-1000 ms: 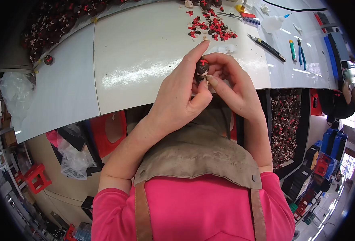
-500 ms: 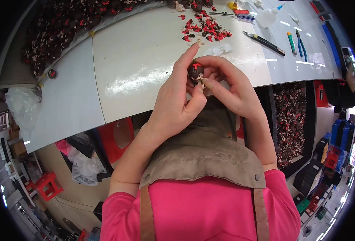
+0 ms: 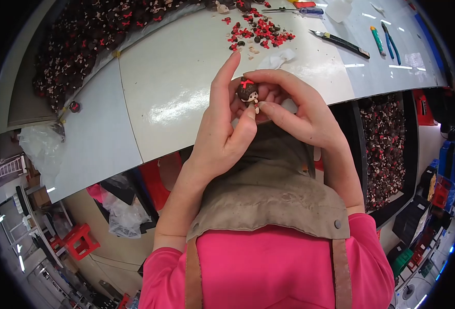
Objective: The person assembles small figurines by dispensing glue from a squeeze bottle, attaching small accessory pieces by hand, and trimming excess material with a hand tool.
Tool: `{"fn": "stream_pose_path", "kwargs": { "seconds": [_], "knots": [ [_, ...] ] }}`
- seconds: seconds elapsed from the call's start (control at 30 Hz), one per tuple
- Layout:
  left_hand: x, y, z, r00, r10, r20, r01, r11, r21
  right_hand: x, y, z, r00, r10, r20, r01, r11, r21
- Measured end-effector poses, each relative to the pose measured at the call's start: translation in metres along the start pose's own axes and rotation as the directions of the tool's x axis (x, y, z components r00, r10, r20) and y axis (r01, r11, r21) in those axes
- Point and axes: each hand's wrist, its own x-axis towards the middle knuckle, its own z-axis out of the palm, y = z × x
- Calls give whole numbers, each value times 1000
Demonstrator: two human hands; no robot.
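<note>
A small doll figurine point(image 3: 248, 93) with a dark brown head, a red bow on top and a pale face is held between my two hands, just over the table's near edge. My left hand point(image 3: 223, 113) pinches its lower part with the thumb, the index finger pointing up past it. From the other side my right hand point(image 3: 294, 108) curls round it, thumb on the small body and fingers behind the head. Parts of the fingers behind the figurine are hidden.
Small red bows and dark pieces point(image 3: 263, 33) lie scattered on the table point(image 3: 176, 87). A utility knife point(image 3: 340, 43), a green-handled tool point(image 3: 377, 41), blue pliers point(image 3: 391, 44) and white tissue point(image 3: 276, 59) lie to the right. A tray of figurines point(image 3: 384, 154) sits below right; more are heaped upper left.
The view has shifted slightly. My hands have turned the figurine a little, so its face and small body show more clearly between the thumbs.
</note>
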Motion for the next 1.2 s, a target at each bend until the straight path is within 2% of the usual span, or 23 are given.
{"fn": "stream_pose_path", "kwargs": {
  "seconds": [0.23, 0.43, 0.93, 1.2],
  "knots": [
    [-1, -1, -3, 999, 49, 23, -51, 994, 92, 0, 1, 1, 1000, -24, -12, 24, 999, -22],
    [-1, -3, -1, 998, 54, 18, -55, 996, 75, -2, 3, 2, 1000, -16, -20, 16, 1000, -4],
    [-1, -1, -4, 998, 53, 26, -58, 970, 238, -1, 3, 4, 999, -35, -24, 33, 998, -61],
    [-2, -10, -4, 998, 67, 3, -66, 969, 236, -3, 4, 8, 998, -42, -37, 39, 995, -92]
  ]
}}
